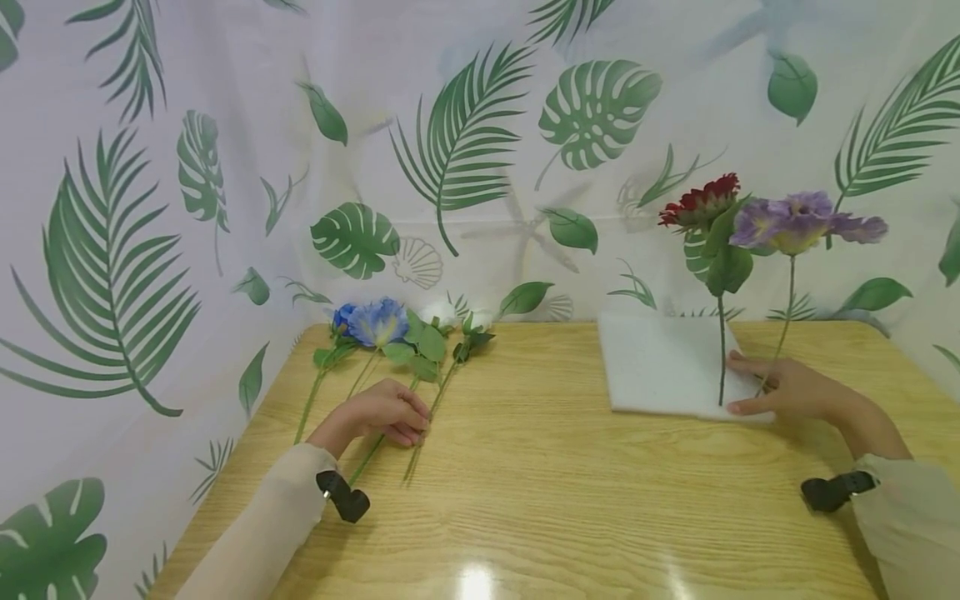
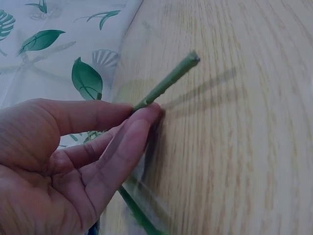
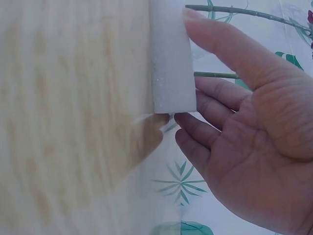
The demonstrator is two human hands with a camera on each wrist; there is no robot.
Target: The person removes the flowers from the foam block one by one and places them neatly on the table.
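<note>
My left hand (image 1: 390, 412) pinches a green artificial flower stem (image 2: 168, 81) between thumb and fingertips, its cut end sticking out past them. Leaves and a pale head (image 1: 480, 320) lie at the far end of that stem. Beside this hand lie blue flowers (image 1: 378, 322) and other leafy stems. On the right, a white foam block (image 1: 660, 375) lies flat, with a red flower (image 1: 703, 204) and a purple flower (image 1: 798, 221) standing upright from it. My right hand (image 1: 798, 387) rests at the block's right end, fingers spread around the purple flower's stem, thumb (image 3: 220, 36) touching the foam.
The wooden table (image 1: 525, 500) reaches back to a white curtain (image 1: 480, 167) printed with green leaves. A black wrist camera (image 1: 345, 497) sits on the left wrist and another wrist camera (image 1: 828, 492) on the right.
</note>
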